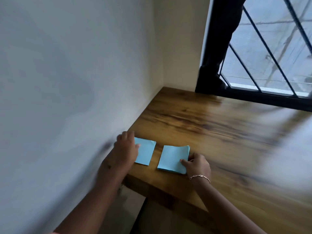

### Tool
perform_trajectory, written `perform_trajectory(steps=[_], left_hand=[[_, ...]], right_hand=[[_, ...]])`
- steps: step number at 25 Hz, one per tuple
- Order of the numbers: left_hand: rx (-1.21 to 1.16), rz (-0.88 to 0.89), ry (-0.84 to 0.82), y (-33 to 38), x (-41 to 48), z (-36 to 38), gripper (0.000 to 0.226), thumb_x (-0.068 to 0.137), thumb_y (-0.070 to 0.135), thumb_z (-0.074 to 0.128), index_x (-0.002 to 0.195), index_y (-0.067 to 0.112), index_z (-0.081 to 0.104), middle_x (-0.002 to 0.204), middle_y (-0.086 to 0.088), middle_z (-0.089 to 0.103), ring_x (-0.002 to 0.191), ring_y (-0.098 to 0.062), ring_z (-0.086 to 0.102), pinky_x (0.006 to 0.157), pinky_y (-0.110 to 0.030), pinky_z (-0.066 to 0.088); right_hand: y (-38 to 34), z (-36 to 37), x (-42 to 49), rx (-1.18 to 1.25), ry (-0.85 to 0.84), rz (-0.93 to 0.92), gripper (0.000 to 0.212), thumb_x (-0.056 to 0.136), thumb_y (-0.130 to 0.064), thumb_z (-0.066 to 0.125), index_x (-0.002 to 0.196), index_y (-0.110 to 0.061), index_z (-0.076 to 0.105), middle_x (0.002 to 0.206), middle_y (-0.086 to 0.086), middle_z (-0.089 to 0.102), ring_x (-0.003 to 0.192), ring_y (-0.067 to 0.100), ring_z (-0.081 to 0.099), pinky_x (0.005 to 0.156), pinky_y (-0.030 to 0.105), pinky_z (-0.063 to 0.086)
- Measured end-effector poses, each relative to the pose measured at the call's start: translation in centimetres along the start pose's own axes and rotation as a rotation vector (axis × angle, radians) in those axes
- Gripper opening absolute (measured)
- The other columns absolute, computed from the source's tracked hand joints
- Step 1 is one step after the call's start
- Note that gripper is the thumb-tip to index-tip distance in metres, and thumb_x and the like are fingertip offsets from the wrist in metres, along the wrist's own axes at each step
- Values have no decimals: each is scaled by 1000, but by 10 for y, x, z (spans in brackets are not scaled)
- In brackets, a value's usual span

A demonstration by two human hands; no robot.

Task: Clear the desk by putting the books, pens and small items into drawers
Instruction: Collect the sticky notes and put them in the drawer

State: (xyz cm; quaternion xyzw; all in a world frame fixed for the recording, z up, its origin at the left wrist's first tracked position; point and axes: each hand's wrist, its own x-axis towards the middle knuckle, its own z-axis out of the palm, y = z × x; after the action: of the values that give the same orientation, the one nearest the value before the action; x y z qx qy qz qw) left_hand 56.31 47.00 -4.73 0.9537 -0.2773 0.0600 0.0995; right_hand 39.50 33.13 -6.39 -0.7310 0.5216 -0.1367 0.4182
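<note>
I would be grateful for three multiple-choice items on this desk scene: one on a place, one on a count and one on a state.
1. Where does the left pad lie?
A. On the windowsill
B. On the desk, close to the wall
C. In an open drawer

2. How many blue pads are on the desk?
A. Two
B. One
C. Four

3. What is the right hand doing?
A. Hanging idle beside the desk
B. Holding a pen
C. Pinching the right pad

Answers:
1 B: it lies near the desk's wall edge, partly under the left hand.
2 A: the left pad and the right pad lie side by side with bare wood between them.
3 C: the thumb is on top of the pad and the fingers are at its right edge.
</note>
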Motion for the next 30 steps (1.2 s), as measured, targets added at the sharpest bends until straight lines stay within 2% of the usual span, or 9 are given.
perform_trajectory(steps=[3,6,11,19,24,27,28,30], left_hand=[[24,135,-151,9,-19,21,70,92,55,38,148,21,15,157,-9,12,145,-29,9,116,-39,17],[-14,130,-291,-4,-11,29,70,93,56,33,149,21,9,158,-8,-2,146,-27,-6,117,-41,1],[-27,122,-346,-29,2,29,69,95,53,30,149,20,2,158,-10,-10,145,-25,-12,117,-37,-4],[-24,167,-294,-47,8,32,65,97,49,27,150,22,0,158,-8,-11,145,-22,-11,117,-36,-4],[61,194,-283,-48,5,36,93,78,79,12,149,21,-5,157,-9,-14,145,-24,-12,117,-40,-4],[-1,215,-187,-46,-4,27,120,55,88,-19,149,16,1,158,-11,-5,146,-24,-6,117,-38,-2],[-53,238,-124,-40,-9,24,121,56,87,-20,149,13,6,158,-12,0,146,-25,-2,117,-37,-2],[-115,368,-45,-10,-23,18,108,73,81,-7,146,6,18,155,-17,13,145,-30,8,116,-39,4]], right_hand=[[-6,6,0,-126,-15,-69,19,79,-31,64,80,-18,49,94,5,66,89,27,61,62,27,34],[-12,16,0,-244,-45,-145,25,80,-34,62,91,-13,53,101,7,65,93,29,60,62,28,34],[-30,38,-2,-312,-104,-182,32,81,-36,62,101,-11,57,107,8,66,98,29,60,65,28,38],[-49,54,0,-361,-119,-199,37,83,-39,61,105,-10,59,110,9,66,100,30,61,67,29,39],[-48,49,3,-363,-126,-201,48,84,-49,57,111,-9,51,112,13,65,104,32,60,71,32,43],[-33,29,0,-314,-82,-231,42,88,-48,51,106,-11,43,103,15,67,93,34,62,63,30,39],[-24,19,-2,-316,-68,-264,40,89,-47,51,107,-12,42,100,14,68,91,34,63,62,30,39],[-3,-3,-11,-384,-34,-359,40,90,-44,49,116,-15,41,103,13,67,94,34,62,65,34,42]])
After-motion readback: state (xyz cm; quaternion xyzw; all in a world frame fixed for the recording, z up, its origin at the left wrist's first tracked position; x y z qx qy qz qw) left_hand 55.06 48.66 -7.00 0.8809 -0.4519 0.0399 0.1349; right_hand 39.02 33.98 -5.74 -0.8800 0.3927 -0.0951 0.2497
